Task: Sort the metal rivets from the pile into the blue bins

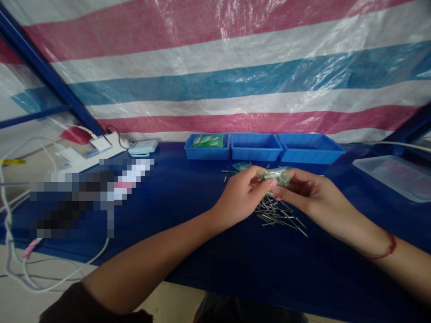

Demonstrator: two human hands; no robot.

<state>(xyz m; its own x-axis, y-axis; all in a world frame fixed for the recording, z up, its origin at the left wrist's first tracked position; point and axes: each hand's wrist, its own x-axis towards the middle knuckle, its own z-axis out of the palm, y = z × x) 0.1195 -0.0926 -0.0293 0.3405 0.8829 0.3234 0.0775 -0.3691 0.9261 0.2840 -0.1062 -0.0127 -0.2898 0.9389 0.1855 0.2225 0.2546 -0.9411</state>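
Both my hands meet over the middle of the blue table [188,197]. My left hand [240,195] and my right hand [303,190] pinch a small greenish clear plastic bag [278,175] between their fingertips, each from its own side. Right under the hands lies a loose pile of thin metal nails [278,214], spread toward the right. Another small green bag [240,166] rests on the table just behind my left hand, with a few stray nails beside it.
Three blue bins line the back edge: the left bin [206,152] holds green bags, the middle bin [256,147] and right bin [310,149] look bare. A clear plastic tray [393,176] sits at far right. White cables [20,264] and a power strip [101,148] lie at left.
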